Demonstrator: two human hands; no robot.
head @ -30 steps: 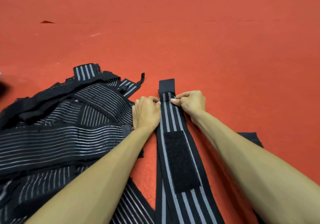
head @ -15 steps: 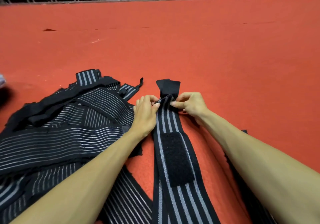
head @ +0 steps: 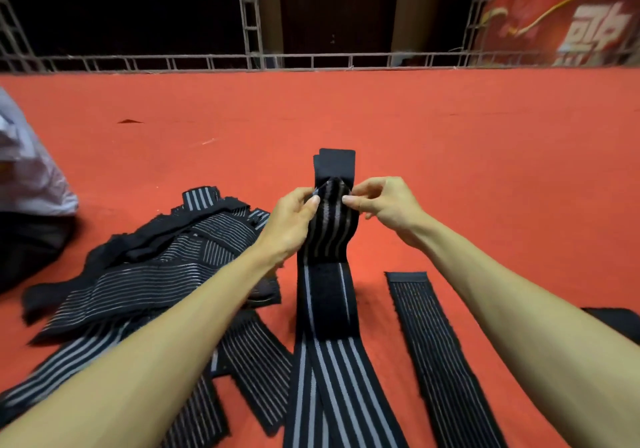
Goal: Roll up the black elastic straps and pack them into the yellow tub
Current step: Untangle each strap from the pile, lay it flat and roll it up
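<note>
Strap (head: 328, 236) end held up for rolling
Left hand (head: 291, 220) and right hand (head: 389, 205) fingers (head: 349, 200) clamp its side edges; its long axis runs back toward the person.

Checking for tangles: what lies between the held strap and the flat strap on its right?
Only bare red carpet, in the head view; held strap and flat strap lie apart.

We see a red carpet (head: 450, 142) carrying everything. A heap of black striped straps (head: 145, 274) lies at lower left, a trailing strap (head: 332, 395) at bottom centre, a lone strap (head: 440, 350) flat at lower right, and a white bundle (head: 24, 170) at the left edge.
</note>
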